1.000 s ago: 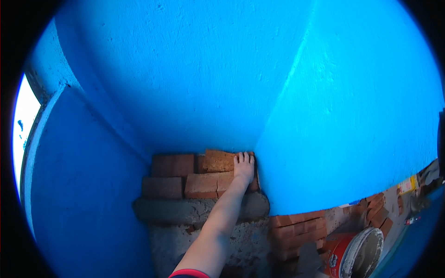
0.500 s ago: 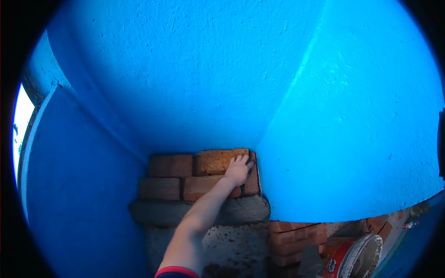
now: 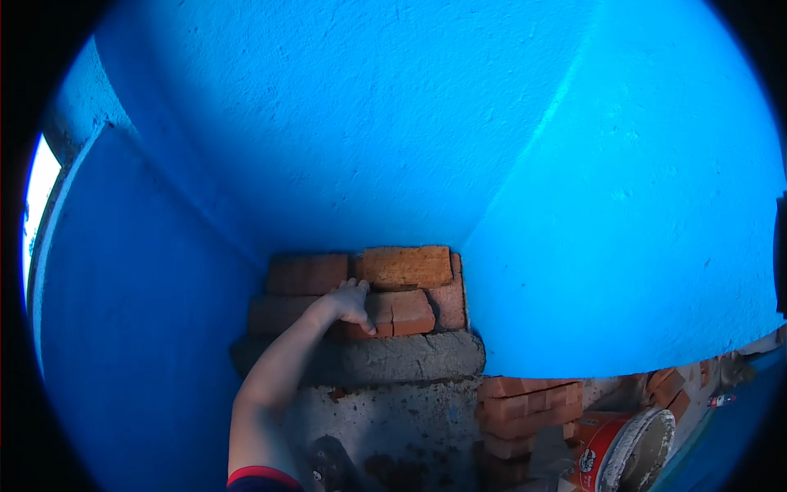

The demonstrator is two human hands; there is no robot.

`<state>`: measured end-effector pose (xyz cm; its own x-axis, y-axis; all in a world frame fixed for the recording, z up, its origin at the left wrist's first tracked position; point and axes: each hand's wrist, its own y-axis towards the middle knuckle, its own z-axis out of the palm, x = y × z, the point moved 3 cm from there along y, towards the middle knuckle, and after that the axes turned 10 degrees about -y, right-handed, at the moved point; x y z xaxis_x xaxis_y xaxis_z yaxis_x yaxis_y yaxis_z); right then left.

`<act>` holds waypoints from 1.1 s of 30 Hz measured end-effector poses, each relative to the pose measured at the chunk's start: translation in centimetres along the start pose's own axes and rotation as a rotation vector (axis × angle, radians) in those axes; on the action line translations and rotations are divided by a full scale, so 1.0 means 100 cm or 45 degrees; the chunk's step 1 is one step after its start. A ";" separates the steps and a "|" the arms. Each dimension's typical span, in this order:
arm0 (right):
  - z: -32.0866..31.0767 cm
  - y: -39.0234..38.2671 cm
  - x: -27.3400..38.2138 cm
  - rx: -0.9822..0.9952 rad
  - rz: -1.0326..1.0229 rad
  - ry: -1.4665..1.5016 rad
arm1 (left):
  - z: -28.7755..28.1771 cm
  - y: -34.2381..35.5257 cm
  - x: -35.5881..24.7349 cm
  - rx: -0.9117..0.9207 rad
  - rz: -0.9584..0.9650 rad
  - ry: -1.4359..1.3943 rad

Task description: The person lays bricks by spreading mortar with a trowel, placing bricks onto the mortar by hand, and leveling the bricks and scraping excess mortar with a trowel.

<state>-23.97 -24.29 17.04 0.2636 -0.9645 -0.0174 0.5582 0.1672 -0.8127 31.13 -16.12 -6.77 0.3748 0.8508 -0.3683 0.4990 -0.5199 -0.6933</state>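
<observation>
My left hand [image 3: 351, 304] spans the front-row brick [image 3: 410, 312], its fingers over the far edge and its thumb down the near face. That brick has a dark line across it. Behind it an orange-brown brick [image 3: 406, 268] lies against the back wall, with a darker brick [image 3: 307, 274] to its left. Another dark brick [image 3: 277, 312] is partly behind my forearm. At the right end a brick [image 3: 448, 303] sits crosswise against the side wall. Grey mortar [image 3: 410, 358] forms a thick rounded band along the front. My right hand is out of view.
Blue walls [image 3: 393, 123] enclose the bricks at the back and on both sides. To the lower right are stacked bricks [image 3: 525, 410] and a red bucket [image 3: 602, 447] with a mortar-crusted rim. A dark shoe [image 3: 332, 463] shows on the stained grey floor [image 3: 410, 418].
My left hand has moved left and nearer, from the right end of the back orange-brown brick onto the front-row brick. The whole view has shifted slightly.
</observation>
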 end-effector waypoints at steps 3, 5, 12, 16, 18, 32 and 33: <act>0.001 -0.001 -0.003 -0.004 0.008 -0.008 | 0.011 0.008 0.012 0.057 0.056 -0.091; 0.000 0.000 -0.006 -0.005 0.018 -0.009 | 0.011 0.004 0.018 0.026 0.077 -0.178; -0.003 -0.002 -0.015 -0.010 0.049 -0.011 | 0.029 -0.004 0.023 -0.334 0.319 -0.008; -0.004 -0.005 -0.017 0.003 0.054 -0.001 | -0.003 -0.020 0.033 -0.430 0.493 -0.619; -0.006 -0.007 -0.019 0.011 0.055 0.006 | -0.010 -0.018 0.039 -0.613 0.454 -0.661; -0.016 -0.024 -0.048 0.208 0.067 -0.011 | 0.069 0.002 -0.068 -0.503 0.789 0.091; -0.016 -0.028 -0.052 0.231 0.077 -0.006 | 0.080 0.004 -0.080 -0.371 0.697 0.100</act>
<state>-28.21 -20.06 18.48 0.3046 -0.9506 -0.0597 0.6738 0.2594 -0.6919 22.10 -22.52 -9.08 0.6875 0.4527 -0.5678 0.4067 -0.8878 -0.2154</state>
